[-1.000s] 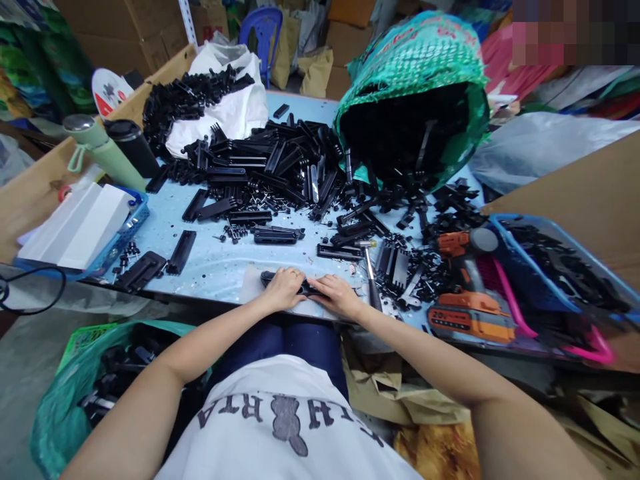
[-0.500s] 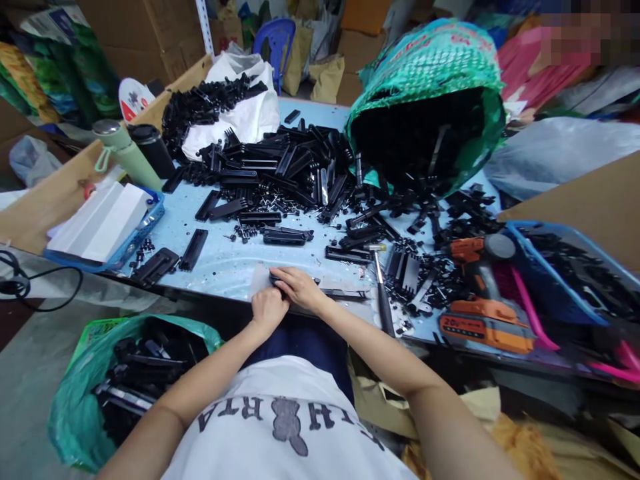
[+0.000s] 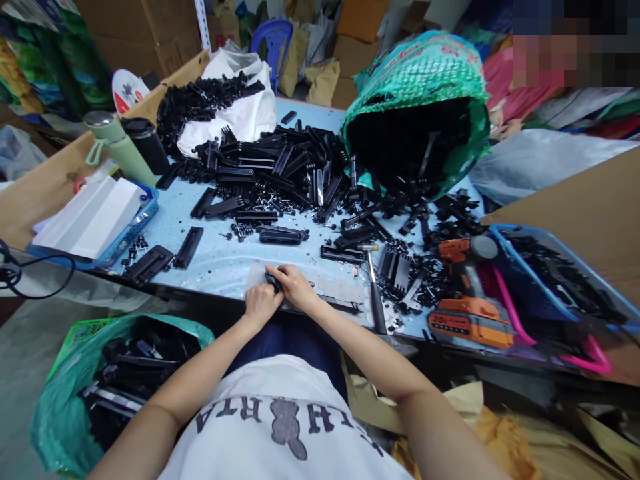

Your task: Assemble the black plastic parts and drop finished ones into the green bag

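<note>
At the table's near edge, my left hand (image 3: 261,303) and my right hand (image 3: 294,287) come together around a small black plastic part (image 3: 273,281). Both hands have their fingers closed on it, and most of the part is hidden by them. A flat metal plate (image 3: 345,292) lies just right of my right hand, with a long thin black part (image 3: 340,305) along its front. Farther right rests a hammer (image 3: 375,293) with a black handle. Beyond my hands, a folded black plastic piece (image 3: 283,235) lies on the blue tabletop (image 3: 230,257).
A heap of black parts (image 3: 280,160) and small screws covers the middle. A green woven sack (image 3: 420,80) spills more parts. At right are an orange cordless drill (image 3: 470,320) and a blue basket (image 3: 555,273). A green bag (image 3: 55,407) of parts stands below left.
The view has shifted slightly. My right-hand fingers have drawn back a little from over the black part, showing more of it between my hands.
</note>
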The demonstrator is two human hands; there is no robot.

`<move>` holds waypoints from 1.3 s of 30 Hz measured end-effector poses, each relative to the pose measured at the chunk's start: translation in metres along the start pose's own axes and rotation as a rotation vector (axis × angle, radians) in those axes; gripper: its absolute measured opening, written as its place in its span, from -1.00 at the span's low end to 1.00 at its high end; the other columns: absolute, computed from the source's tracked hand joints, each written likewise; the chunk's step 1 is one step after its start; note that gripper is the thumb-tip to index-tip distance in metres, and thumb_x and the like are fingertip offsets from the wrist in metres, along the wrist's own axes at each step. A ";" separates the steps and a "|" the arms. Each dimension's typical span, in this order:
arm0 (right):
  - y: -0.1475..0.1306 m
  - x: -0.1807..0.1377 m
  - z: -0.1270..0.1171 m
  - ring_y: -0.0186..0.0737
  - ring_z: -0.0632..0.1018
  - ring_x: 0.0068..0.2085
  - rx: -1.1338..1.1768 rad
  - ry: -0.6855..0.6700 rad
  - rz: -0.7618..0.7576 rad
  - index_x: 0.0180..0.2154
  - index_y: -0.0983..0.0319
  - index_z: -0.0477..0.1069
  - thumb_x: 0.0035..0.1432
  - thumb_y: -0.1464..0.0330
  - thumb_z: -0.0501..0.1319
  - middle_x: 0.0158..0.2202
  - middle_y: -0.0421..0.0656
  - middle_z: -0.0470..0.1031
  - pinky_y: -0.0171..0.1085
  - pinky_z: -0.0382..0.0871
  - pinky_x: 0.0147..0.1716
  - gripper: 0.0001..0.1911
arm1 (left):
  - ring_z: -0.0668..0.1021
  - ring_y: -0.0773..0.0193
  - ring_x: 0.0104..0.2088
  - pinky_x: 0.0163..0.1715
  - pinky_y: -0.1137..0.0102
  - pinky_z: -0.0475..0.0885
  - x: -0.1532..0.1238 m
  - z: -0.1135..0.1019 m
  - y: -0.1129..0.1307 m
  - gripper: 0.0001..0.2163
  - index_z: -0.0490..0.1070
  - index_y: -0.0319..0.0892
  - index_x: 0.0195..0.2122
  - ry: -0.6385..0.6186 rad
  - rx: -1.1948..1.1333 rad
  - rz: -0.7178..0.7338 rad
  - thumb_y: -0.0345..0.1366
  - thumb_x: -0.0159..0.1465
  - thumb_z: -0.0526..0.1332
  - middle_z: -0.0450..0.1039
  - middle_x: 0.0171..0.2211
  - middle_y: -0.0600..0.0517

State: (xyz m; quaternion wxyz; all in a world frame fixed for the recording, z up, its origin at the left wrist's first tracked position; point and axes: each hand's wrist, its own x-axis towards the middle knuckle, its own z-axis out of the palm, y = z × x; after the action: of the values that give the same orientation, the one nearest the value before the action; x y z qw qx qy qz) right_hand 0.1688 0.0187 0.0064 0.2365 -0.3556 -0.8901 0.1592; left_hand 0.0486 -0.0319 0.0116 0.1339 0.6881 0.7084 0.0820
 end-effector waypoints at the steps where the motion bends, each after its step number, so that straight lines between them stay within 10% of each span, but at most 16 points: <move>1: 0.000 0.001 0.001 -0.22 0.34 -0.17 0.009 0.002 0.026 0.18 0.11 0.17 0.17 0.58 -0.06 -0.22 -0.09 0.33 -0.22 0.31 -0.15 -0.43 | 0.57 0.07 -0.31 -0.34 0.33 0.36 0.000 0.001 0.000 -0.65 0.52 -0.28 -0.35 0.009 0.001 -0.003 -0.14 0.26 0.04 0.53 -0.38 -0.17; 21: -0.011 0.001 -0.004 -0.19 0.32 -0.15 -0.072 -0.081 0.087 0.15 0.19 0.22 0.16 0.57 -0.03 -0.19 -0.05 0.33 -0.20 0.29 -0.13 -0.47 | 0.55 0.11 -0.30 -0.32 0.34 0.37 -0.007 -0.009 -0.011 -0.67 0.49 -0.29 -0.32 0.017 0.090 0.073 -0.19 0.29 0.00 0.51 -0.37 -0.16; 26: -0.003 -0.048 -0.042 -0.08 0.27 0.09 -0.199 0.043 -0.003 0.15 0.21 0.17 0.23 0.31 0.04 0.08 0.04 0.24 -0.04 0.17 0.05 -0.55 | 0.50 0.10 -0.14 -0.18 0.30 0.38 0.000 -0.023 -0.035 -0.64 0.48 -0.25 -0.28 0.110 0.078 0.522 -0.16 0.33 -0.04 0.50 -0.28 -0.16; 30: 0.024 -0.094 -0.062 -0.02 0.43 -0.18 -0.508 0.030 0.223 -0.22 0.30 0.41 0.05 -0.06 0.12 -0.25 0.04 0.43 -0.12 0.28 -0.21 -0.45 | 0.40 0.08 0.04 0.00 0.23 0.30 0.030 -0.026 -0.029 -0.61 0.31 -0.25 0.06 0.142 0.117 0.997 -0.14 0.29 0.04 0.38 -0.01 -0.20; 35: 0.036 -0.095 -0.079 -0.26 0.40 -0.50 -0.567 -0.019 0.121 -0.57 0.26 0.34 0.18 -0.02 0.00 -0.58 -0.11 0.38 -0.30 0.16 -0.47 -0.46 | 0.53 0.13 -0.32 -0.34 0.31 0.38 0.048 -0.025 0.000 -0.59 0.41 -0.35 -0.16 0.074 0.210 0.949 -0.09 0.33 -0.05 0.47 -0.32 -0.18; 39: 0.016 -0.088 -0.102 -0.29 0.39 -0.53 -0.328 -0.072 -0.157 -0.56 0.24 0.36 0.20 0.02 0.00 -0.61 -0.15 0.34 -0.29 0.17 -0.50 -0.49 | 0.48 0.23 -0.50 -0.50 0.37 0.31 0.014 -0.047 -0.002 -0.47 0.38 -0.24 -0.47 0.145 -0.048 0.924 -0.03 0.35 -0.23 0.42 -0.54 -0.09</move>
State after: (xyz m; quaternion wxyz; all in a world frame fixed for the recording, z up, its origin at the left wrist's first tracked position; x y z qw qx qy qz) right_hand 0.2876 -0.0210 0.0575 0.1552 -0.3127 -0.9371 0.0058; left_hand 0.0319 -0.0153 0.0543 0.0491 0.9206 0.3333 0.1973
